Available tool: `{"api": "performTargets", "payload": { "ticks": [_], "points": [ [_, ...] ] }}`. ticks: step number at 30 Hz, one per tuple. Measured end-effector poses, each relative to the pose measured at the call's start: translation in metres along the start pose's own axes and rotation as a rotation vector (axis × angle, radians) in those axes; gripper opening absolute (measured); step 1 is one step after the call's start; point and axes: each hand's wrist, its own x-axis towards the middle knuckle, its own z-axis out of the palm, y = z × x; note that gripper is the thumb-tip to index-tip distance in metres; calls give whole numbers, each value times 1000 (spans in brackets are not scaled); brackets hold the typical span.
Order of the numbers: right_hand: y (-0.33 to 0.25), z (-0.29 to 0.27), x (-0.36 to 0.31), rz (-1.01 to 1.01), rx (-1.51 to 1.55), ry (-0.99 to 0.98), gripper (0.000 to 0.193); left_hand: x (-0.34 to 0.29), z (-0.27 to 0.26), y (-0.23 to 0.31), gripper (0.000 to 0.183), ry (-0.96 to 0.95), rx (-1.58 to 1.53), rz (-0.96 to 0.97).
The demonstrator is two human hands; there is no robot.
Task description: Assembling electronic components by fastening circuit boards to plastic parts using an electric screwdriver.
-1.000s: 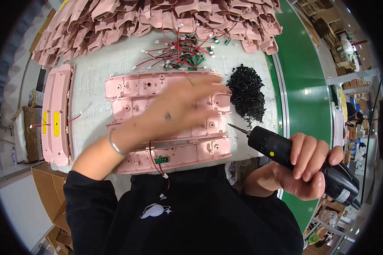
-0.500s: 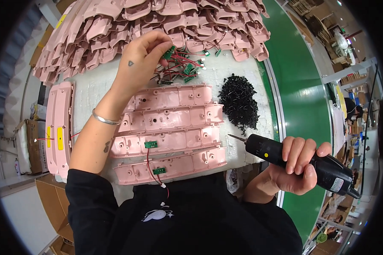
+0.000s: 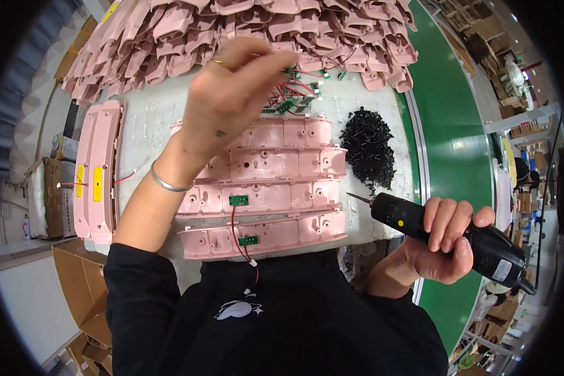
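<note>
My left hand (image 3: 232, 88) is smeared by motion over the heap of small green circuit boards (image 3: 286, 106) with red wires. Its fingers look pinched together, green showing at the tips; what they hold is unclear. An electric screwdriver (image 3: 398, 216), black with a yellow dot, lies wrapped in my right hand (image 3: 448, 244), its bit pointing left. Several pink plastic shells (image 3: 297, 195) lie in rows before me, hollow side up. One circuit board (image 3: 239, 200) sits in the second-nearest shell, another board (image 3: 249, 240) in the nearest. Their wires hang toward my shirt.
Black screws (image 3: 366, 147) are heaped right of the shells. A big stack of pink shells (image 3: 257, 31) fills the far side. At left stand pink parts with yellow labels (image 3: 98, 183). Beyond the right edge runs a green surface (image 3: 457, 138); a cardboard box (image 3: 81, 282) stands lower left.
My left hand has moved right across the circuit board heap and blurred; the board seen in its pinch earlier is no longer clear. The view has shifted slightly. My right hand keeps the screwdriver.
</note>
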Motion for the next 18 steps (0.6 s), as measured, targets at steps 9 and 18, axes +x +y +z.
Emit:
{"api": "performTargets", "payload": {
  "ticks": [9, 18],
  "points": [
    [1, 5, -1, 13, -3, 12, 31, 0, -8, -27, 29, 189, 158, 24],
    [2, 7, -1, 66, 58, -71, 35, -19, -52, 1, 9, -128, -530, -645]
  ]
}}
